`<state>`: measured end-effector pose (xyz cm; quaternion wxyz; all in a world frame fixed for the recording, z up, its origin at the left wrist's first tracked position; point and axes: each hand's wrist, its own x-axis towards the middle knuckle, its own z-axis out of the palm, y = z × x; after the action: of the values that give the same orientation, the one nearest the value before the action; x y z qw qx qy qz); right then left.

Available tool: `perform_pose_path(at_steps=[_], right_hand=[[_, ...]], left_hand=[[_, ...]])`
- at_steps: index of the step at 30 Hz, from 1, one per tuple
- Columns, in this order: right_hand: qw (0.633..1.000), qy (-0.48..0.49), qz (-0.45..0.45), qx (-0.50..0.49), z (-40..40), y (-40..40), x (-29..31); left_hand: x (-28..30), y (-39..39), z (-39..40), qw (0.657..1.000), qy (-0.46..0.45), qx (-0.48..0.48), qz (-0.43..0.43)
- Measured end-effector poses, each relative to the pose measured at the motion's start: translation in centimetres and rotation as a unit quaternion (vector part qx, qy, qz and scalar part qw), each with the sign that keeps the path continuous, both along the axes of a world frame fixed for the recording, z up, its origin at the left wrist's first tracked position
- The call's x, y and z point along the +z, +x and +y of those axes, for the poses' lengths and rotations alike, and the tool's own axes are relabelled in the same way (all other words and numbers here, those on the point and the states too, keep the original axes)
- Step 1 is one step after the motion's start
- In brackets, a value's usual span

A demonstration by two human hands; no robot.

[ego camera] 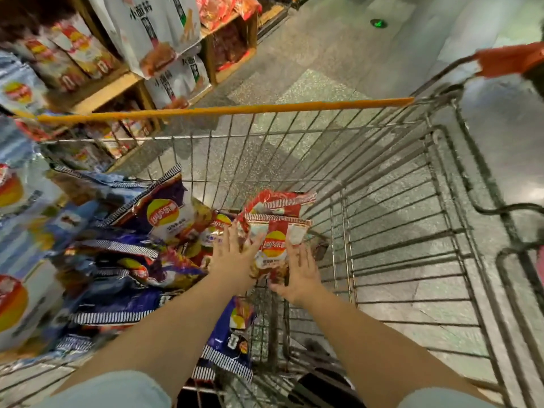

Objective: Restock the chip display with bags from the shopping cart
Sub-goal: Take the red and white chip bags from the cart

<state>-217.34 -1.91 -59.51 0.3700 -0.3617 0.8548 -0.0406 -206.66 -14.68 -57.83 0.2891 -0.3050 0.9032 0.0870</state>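
Head view: inside the wire shopping cart (397, 178), left hand (232, 254) and right hand (300, 269), fingers straight, press either side of a red chip bag (275, 231) beside purple chip bags (167, 213).

Display bags (17, 201) blurred, cut off left; cart handle (509, 58) smeared.

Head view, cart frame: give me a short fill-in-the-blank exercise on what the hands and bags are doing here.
1. Both hands, left hand and right hand, press on either side of a ____ chip bag.
2. That bag sits inside the wire ____.
3. The purple chip bags lie on the person's ____ side.

Missing words: red; shopping cart; left
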Motion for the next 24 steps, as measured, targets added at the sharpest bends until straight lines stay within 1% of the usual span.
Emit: perform_pose_path(at_steps=[4, 8, 11, 15, 19, 24], right_hand=[[0.999, -0.012, -0.027, -0.040, -0.8, -0.4, -2.2], [0.996, -0.047, -0.031, -0.076, -1.7, -1.4, -4.0], [0.994, -0.041, -0.035, -0.091, -2.6, -1.3, -4.9], [0.994, -0.053, -0.034, -0.094, -3.3, -1.2, -5.3], [0.990, -0.079, -0.061, -0.101, -3.2, -0.9, -3.8], [0.985, -0.096, -0.090, -0.115, -2.2, -0.4, 0.8]], left_hand=[[-2.4, -1.2, -0.7, 0.999, 0.039, 0.001, -0.009], [-4.1, -2.0, -1.3, 0.996, 0.081, 0.000, 0.033], [-5.2, -2.1, -1.4, 0.994, 0.096, 0.010, 0.053], [-5.9, -2.6, -1.4, 0.986, 0.136, 0.029, 0.088], [-4.6, -3.0, -1.3, 0.983, 0.146, 0.011, 0.112], [0.1, -2.3, -0.7, 0.981, 0.154, 0.022, 0.118]])
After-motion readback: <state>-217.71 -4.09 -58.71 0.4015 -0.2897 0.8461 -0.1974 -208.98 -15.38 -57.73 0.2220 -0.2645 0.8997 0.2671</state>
